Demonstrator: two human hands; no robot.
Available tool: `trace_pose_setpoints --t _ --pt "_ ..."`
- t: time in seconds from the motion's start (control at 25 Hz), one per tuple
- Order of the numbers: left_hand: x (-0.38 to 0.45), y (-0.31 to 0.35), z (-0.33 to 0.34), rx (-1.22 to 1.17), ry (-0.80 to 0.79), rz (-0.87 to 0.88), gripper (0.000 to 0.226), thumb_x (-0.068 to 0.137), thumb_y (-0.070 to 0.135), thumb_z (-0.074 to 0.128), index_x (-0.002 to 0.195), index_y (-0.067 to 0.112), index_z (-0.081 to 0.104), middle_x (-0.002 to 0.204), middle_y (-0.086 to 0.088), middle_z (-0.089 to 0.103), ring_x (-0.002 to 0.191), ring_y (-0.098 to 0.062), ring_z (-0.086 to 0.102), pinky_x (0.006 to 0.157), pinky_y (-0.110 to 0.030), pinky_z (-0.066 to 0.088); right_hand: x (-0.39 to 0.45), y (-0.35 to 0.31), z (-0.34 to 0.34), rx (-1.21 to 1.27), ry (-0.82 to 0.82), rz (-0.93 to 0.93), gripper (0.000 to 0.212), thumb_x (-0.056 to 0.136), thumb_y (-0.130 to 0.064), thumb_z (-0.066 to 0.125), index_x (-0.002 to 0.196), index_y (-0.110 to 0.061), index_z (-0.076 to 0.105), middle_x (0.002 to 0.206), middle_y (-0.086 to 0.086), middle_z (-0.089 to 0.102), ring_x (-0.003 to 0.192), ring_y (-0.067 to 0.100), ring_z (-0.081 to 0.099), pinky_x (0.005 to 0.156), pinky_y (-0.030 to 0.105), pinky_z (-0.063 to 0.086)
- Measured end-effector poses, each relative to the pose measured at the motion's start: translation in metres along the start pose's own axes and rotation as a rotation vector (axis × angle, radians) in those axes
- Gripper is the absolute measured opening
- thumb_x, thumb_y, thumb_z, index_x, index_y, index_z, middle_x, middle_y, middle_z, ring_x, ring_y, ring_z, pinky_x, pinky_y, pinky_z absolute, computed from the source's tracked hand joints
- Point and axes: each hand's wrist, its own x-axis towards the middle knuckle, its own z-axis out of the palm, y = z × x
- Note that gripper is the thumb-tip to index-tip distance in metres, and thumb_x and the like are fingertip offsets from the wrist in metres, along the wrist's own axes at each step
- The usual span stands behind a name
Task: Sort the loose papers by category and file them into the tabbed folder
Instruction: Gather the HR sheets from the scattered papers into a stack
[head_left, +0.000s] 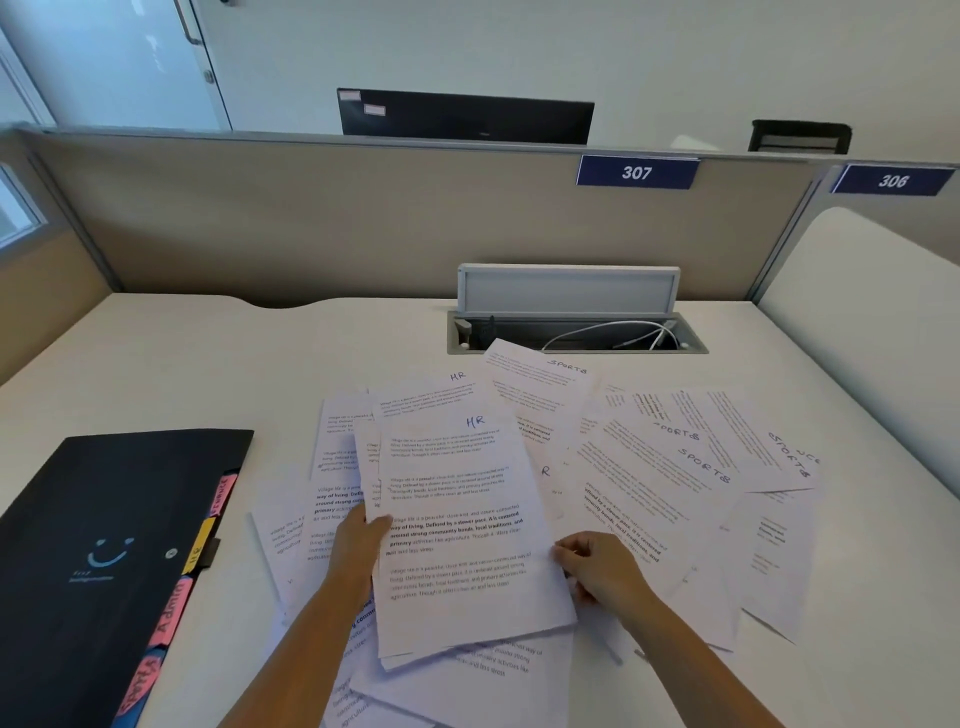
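While both grips pinch the HR sheets (457, 525), left hand (358, 545) on one edge and right hand (602, 566) on the other, square them before lifting; the tabbed folder (104, 545) lies closed left of the left grip, its HR tab seemingly yellow.

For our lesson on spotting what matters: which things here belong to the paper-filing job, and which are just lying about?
Belongs to the job:
HR sheets, held by left hand and right hand
SPORTS sheets
black tabbed folder

Just lying about:
open cable tray
desk number signs
dark monitor
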Motion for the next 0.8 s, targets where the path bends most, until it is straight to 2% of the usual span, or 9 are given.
trace_pose_setpoints --t 0.08,0.16,0.28,0.36,0.48,0.56,0.68,0.8 --pt "-0.004 0.002 0.002 0.047 0.022 0.045 0.032 0.092 0.003 0.045 0.122 0.011 0.052 0.112 -0.013 0.061 0.094 -0.031 0.06 0.087 -0.046 0.05 0.0 -0.001 -0.004 -0.058 0.058 -0.055 0.006 0.087 -0.026 0.06 0.082 -0.023 0.063 0.075 -0.005 0.066 0.054 0.008 0.056 0.054 0.018 0.046" --pt "-0.005 0.002 -0.001 0.013 -0.002 0.061 0.036 0.092 0.004 0.045 0.126 0.015 0.05 0.118 -0.013 0.061 0.097 -0.033 0.061 0.089 -0.052 0.05 -0.001 -0.003 -0.01 -0.11 0.09 -0.115 0.003 0.088 -0.026 0.058 0.089 -0.026 0.06 0.087 -0.005 0.065 0.068 0.008 0.058 0.06 0.017 0.045" --pt "-0.011 0.006 -0.005 -0.037 -0.055 0.134 0.035 0.093 0.006 0.046 0.124 0.022 0.05 0.117 -0.011 0.062 0.098 -0.031 0.063 0.086 -0.05 0.051 0.0 -0.01 -0.017 -0.11 0.08 -0.194 0.019 0.089 -0.026 0.055 0.107 -0.026 0.061 0.108 -0.009 0.059 0.085 0.007 0.057 0.072 0.02 0.047" --pt "-0.022 0.014 -0.004 -0.052 -0.12 0.227 0.031 0.093 0.007 0.047 0.118 0.025 0.054 0.116 -0.008 0.064 0.1 -0.027 0.063 0.087 -0.048 0.051 -0.001 -0.02 -0.02 -0.072 0.055 -0.21 0.031 0.09 -0.027 0.055 0.12 -0.025 0.053 0.113 -0.012 0.051 0.093 0.009 0.055 0.079 0.024 0.045" --pt "-0.037 0.029 0.003 -0.036 -0.246 0.352 0.032 0.093 0.012 0.049 0.122 0.026 0.054 0.118 -0.002 0.065 0.108 -0.024 0.062 0.094 -0.049 0.048 -0.006 -0.039 -0.021 0.093 0.016 -0.212 0.04 0.09 -0.026 0.055 0.127 -0.021 0.045 0.115 -0.008 0.053 0.101 0.014 0.054 0.083 0.029 0.046" --pt "-0.046 0.042 0.01 -0.018 -0.256 0.427 0.032 0.09 0.021 0.053 0.122 0.025 0.054 0.115 0.0 0.067 0.106 -0.022 0.063 0.09 -0.045 0.051 -0.012 -0.052 -0.023 0.177 0.057 -0.249 0.036 0.091 -0.019 0.052 0.126 -0.02 0.045 0.113 -0.006 0.055 0.101 0.015 0.054 0.081 0.029 0.045" --pt "-0.06 0.062 0.024 -0.039 -0.25 0.537 0.023 0.092 0.021 0.051 0.113 0.027 0.058 0.106 0.001 0.07 0.098 -0.019 0.066 0.081 -0.037 0.057 -0.022 -0.068 -0.03 0.277 0.184 -0.354 0.03 0.091 -0.009 0.043 0.119 -0.017 0.048 0.106 0.001 0.059 0.092 0.016 0.058 0.066 0.024 0.044" --pt "-0.069 0.074 0.033 -0.058 -0.241 0.608 0.023 0.083 0.029 0.053 0.104 0.032 0.06 0.1 0.005 0.07 0.094 -0.017 0.067 0.078 -0.035 0.057 -0.03 -0.077 -0.035 0.374 0.277 -0.473 0.028 0.089 -0.019 0.044 0.117 -0.019 0.045 0.103 0.002 0.058 0.09 0.016 0.058 0.062 0.023 0.045"
